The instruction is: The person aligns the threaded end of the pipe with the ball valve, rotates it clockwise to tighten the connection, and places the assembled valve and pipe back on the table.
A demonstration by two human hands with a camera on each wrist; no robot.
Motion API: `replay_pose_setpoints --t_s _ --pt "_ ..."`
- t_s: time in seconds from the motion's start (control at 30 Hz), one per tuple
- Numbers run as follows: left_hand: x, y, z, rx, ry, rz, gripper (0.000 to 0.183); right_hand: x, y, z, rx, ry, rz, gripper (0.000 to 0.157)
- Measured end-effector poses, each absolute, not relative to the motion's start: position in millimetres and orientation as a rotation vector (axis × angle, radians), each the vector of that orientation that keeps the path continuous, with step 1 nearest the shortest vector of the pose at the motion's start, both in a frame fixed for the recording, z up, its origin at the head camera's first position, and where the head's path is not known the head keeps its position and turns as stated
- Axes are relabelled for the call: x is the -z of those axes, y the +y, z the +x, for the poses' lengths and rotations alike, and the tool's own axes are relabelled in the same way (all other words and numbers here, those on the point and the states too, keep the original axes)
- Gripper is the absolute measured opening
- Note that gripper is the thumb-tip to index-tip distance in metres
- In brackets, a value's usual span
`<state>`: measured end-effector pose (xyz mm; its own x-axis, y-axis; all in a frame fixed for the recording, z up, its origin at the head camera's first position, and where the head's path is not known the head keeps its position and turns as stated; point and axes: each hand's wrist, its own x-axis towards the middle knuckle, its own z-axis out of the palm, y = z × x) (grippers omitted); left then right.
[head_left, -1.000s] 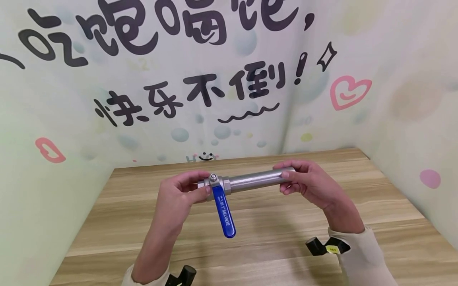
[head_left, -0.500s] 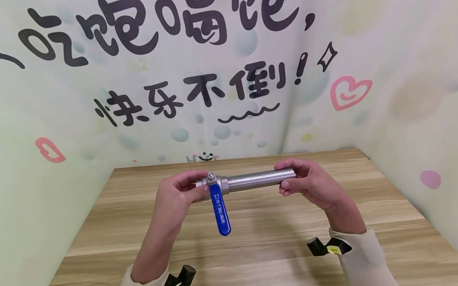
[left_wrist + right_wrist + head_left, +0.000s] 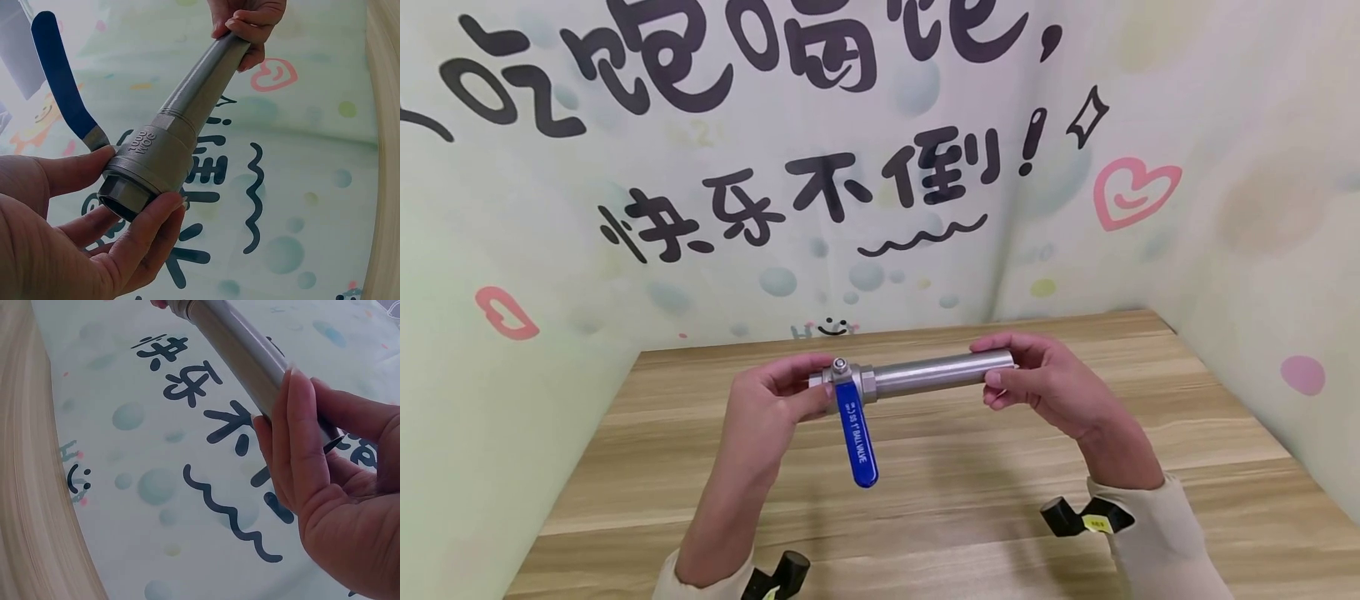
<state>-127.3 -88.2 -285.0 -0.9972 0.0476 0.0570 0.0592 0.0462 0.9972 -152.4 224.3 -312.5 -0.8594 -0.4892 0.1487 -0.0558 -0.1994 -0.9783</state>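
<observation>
A steel ball valve (image 3: 150,153) with a blue lever handle (image 3: 856,437) is joined end to end with a steel pipe (image 3: 936,373). My left hand (image 3: 767,408) grips the valve body at its outer end, thumb and fingers around it, and the hexagonal opening faces the left wrist camera. At the pipe's far end my right hand (image 3: 1056,387) holds it between thumb and fingers, as the right wrist view also shows. The pipe slants slightly up to the right above the table, and the lever points down toward the person.
Below lies a wood-grain table (image 3: 925,517). A pale printed curtain (image 3: 820,292) with dark lettering and pink hearts stands behind it and along both sides. Each beige sleeve (image 3: 1161,533) carries a black wrist camera mount (image 3: 1086,515).
The blue lever and the valve have swung a little to the left, with the lever now hanging more steeply. Both hands keep their hold, and the pipe has shifted slightly left.
</observation>
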Motion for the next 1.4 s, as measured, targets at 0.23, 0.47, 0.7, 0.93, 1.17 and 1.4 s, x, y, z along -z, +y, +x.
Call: replay_pose_setpoints --t_s 0.23,0.47,0.7,0.93,1.17,1.4 --pt "286.8 -88.7 -130.0 2.169 -2.253 -0.137 0.025 311.4 223.2 -152.7 2.133 1.802 -0.616 0.031" --pt "287.3 -88.4 -131.5 2.179 -2.239 -0.138 0.025 310.6 222.5 -152.6 2.118 1.852 -0.613 0.029" --pt "287.7 -88.6 -131.7 2.188 -2.227 -0.138 0.025 310.9 222.4 -152.4 2.111 1.854 -0.590 0.032" --pt "288.3 -89.5 -131.4 2.170 -2.243 -0.145 0.025 311.6 223.5 -152.2 2.139 1.805 -0.623 0.038" --pt "288.3 -89.6 -131.0 2.173 -2.239 -0.133 0.025 311.9 224.2 -152.1 2.143 1.798 -0.617 0.035" --pt "288.0 -89.5 -130.0 2.175 -2.232 -0.144 0.025 310.5 225.2 -151.3 2.107 1.835 -0.594 0.033"
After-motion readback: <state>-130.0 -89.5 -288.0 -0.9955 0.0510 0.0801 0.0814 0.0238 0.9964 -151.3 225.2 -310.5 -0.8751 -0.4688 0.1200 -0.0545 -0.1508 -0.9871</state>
